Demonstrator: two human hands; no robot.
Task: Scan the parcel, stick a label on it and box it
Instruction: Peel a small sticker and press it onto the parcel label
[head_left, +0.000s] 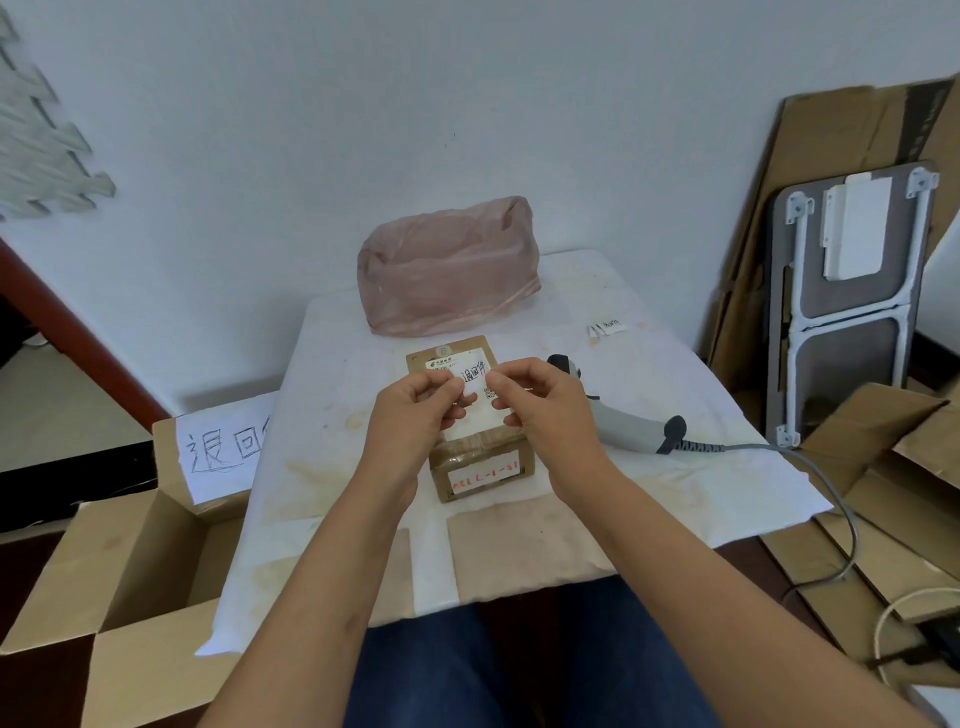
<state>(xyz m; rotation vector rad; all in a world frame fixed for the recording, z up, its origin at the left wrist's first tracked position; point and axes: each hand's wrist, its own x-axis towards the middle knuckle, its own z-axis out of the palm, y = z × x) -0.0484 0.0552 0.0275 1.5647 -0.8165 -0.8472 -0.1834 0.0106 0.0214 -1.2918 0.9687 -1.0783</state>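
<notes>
1. The parcel (480, 452) is a small brown cardboard box, taped, with a white printed sheet on top, sitting on the stained white cloth (322, 467).
2. My left hand (415, 410) and right hand (530, 395) pinch a small white paper label (474, 382) between fingertips, just above the parcel.
3. The grey scanner (618, 415) lies right of it.

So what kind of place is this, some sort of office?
Probably a makeshift parcel-returns desk: a handheld barcode scanner beside a labelled parcel, and an open cardboard box with a handwritten sign.
</notes>
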